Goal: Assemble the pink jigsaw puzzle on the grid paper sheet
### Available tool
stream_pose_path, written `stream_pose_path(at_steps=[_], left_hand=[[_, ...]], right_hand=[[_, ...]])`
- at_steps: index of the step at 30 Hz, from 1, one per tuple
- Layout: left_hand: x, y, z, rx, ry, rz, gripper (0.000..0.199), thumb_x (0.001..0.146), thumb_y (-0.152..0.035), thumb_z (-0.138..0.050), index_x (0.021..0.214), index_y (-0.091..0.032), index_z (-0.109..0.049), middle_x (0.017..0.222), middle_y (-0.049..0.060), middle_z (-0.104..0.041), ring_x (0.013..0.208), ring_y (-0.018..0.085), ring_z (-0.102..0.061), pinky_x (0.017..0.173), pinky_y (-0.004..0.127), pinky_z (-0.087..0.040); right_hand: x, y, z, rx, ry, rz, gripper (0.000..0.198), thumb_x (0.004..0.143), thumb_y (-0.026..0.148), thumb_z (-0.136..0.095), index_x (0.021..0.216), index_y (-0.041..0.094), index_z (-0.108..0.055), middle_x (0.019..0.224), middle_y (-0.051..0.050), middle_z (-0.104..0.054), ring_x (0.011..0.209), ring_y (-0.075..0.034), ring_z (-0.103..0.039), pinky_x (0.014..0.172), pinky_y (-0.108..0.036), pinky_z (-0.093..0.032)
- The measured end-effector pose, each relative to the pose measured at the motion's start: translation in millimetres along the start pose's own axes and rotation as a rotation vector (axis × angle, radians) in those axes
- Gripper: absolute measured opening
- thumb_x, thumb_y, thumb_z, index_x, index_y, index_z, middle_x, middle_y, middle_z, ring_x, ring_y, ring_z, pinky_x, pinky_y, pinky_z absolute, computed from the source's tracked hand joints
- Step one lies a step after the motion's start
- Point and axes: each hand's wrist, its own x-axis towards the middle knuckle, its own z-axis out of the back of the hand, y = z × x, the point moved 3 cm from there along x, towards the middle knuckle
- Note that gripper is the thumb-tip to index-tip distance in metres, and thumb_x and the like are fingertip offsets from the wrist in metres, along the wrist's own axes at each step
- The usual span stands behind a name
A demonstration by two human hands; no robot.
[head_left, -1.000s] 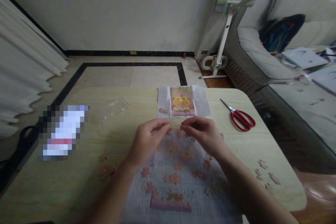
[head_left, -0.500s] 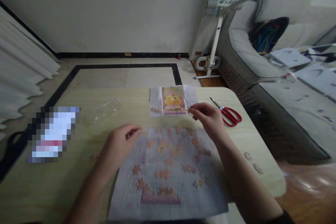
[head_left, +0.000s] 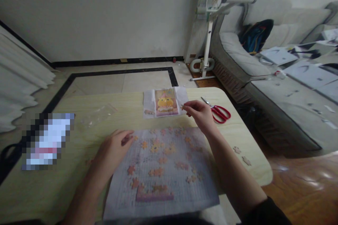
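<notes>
Right hand [head_left: 196, 110] was raised over the far side of the table [head_left: 34, 197], near the right edge of the picture sheet [head_left: 166, 102]; thumb and forefinger pinched together on a small puzzle piece [head_left: 182, 107], its face too small to read. Left hand [head_left: 116, 144] lay low at the far left corner of the printed sheet [head_left: 118, 197], fingers curled, tips close by a small yellow piece [head_left: 135, 137]; could not tell whether they gripped anything. Other pieces were scattered over the printed sheet, with a joined pink strip [head_left: 155, 197] near its close edge, two loose pieces [head_left: 237, 149] on bare tabletop to the right, and the red-handled scissors [head_left: 221, 113] just beyond the right hand. Handling, by judgement: the pinched piece looked thin, light and stiff, probably card or thin wood, so a light fingertip pinch on opposite edges seemed enough; best hold was across the body, since the narrow knobs might bend or chip under pressure. Pieces lying flat offered little edge to catch, so a nail under one side or a slide seemed safer than plucking. The strip looked liable to part at its joints if lifted from one end; support along both ends seemed wiser. The paper beneath appeared thin and soft, likely to shift under a dragging wrist.
</notes>
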Motion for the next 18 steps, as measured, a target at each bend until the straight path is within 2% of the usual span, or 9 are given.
stream_pose_path(at_steps=[2, 4, 6, 8, 10, 12, 14, 18], left_hand=[[-0.9, -18.7, 1.6, 0.066, -0.054, -0.059, 0.032, 0.082, -0.037, -0.053, 0.097, -0.017, -0.072, 0.096, 0.009, -0.070, 0.079, 0.023, -0.066, 0.075, 0.036, -0.053], [-3.4, -51.5, -3.5, 0.079, -0.067, -0.160, 0.027, 0.088, -0.031, -0.051, 0.102, -0.017, -0.070, 0.095, 0.008, -0.067, 0.081, 0.022, -0.065, 0.076, 0.036, -0.052], [-7.0, -93.9, -20.0, 0.056, 0.063, -0.336, 0.023, 0.091, -0.022, -0.050, 0.102, -0.020, -0.070, 0.092, 0.006, -0.066, 0.088, 0.021, -0.063, 0.079, 0.034, -0.051], [-9.9, -131.6, -43.5, 0.119, 0.219, -0.434, 0.021, 0.092, -0.017, -0.050, 0.090, -0.020, -0.070, 0.084, 0.005, -0.062, 0.082, 0.021, -0.062, 0.074, 0.033, -0.050], [-10.5, -157.2, -65.8, 0.226, 0.255, -0.481, 0.023, 0.092, -0.015, -0.049, 0.079, -0.017, -0.068, 0.080, 0.005, -0.060, 0.077, 0.021, -0.060, 0.072, 0.034, -0.050], [-9.9, -169.5, -83.9, 0.277, 0.259, -0.514, 0.024, 0.091, -0.012, -0.048, 0.081, -0.017, -0.069, 0.082, 0.006, -0.061, 0.081, 0.022, -0.060, 0.074, 0.036, -0.050], [-8.9, -171.4, -96.0, 0.287, 0.268, -0.531, 0.025, 0.089, -0.008, -0.047, 0.084, -0.017, -0.070, 0.083, 0.007, -0.062, 0.083, 0.023, -0.061, 0.076, 0.036, -0.050], [-6.6, -165.7, -103.8, 0.285, 0.292, -0.547, 0.027, 0.089, -0.009, -0.046, 0.081, -0.015, -0.071, 0.081, 0.008, -0.062, 0.081, 0.023, -0.061, 0.076, 0.037, -0.051]], right_hand=[[0.5, 0.2, 0.7, 0.008, 0.005, 0.001, 0.012, 0.072, 0.030, -0.073, 0.073, 0.018, -0.071, 0.059, 0.001, -0.064, 0.053, -0.011, -0.054, 0.051, -0.025, -0.042], [0.2, 0.9, 0.3, 0.014, 0.015, -0.002, 0.012, 0.072, 0.031, -0.073, 0.073, 0.018, -0.072, 0.059, 0.001, -0.065, 0.053, -0.011, -0.054, 0.051, -0.025, -0.043], [-1.0, 2.1, -1.3, 0.016, 0.025, -0.007, 0.013, 0.072, 0.032, -0.072, 0.074, 0.019, -0.073, 0.060, 0.000, -0.066, 0.053, -0.012, -0.055, 0.051, -0.026, -0.044], [-3.0, 3.5, -3.5, 0.012, 0.036, -0.011, 0.015, 0.073, 0.033, -0.072, 0.076, 0.019, -0.074, 0.061, -0.001, -0.068, 0.053, -0.013, -0.056, 0.051, -0.026, -0.045], [-4.7, 4.7, -5.5, 0.007, 0.049, -0.011, 0.016, 0.073, 0.034, -0.071, 0.078, 0.019, -0.075, 0.063, -0.002, -0.069, 0.053, -0.014, -0.057, 0.051, -0.027, -0.046], [-5.5, 5.2, -6.8, 0.005, 0.060, -0.006, 0.017, 0.074, 0.034, -0.070, 0.078, 0.019, -0.076, 0.065, -0.002, -0.070, 0.055, -0.014, -0.059, 0.052, -0.027, -0.047], [-5.1, 4.8, -6.8, 0.004, 0.063, 0.001, 0.018, 0.074, 0.034, -0.070, 0.079, 0.018, -0.076, 0.068, -0.003, -0.072, 0.057, -0.015, -0.061, 0.054, -0.027, -0.049], [-3.4, 3.6, -4.9, -0.006, 0.050, 0.002, 0.019, 0.074, 0.035, -0.070, 0.079, 0.018, -0.076, 0.069, -0.003, -0.072, 0.059, -0.015, -0.062, 0.056, -0.027, -0.050]])
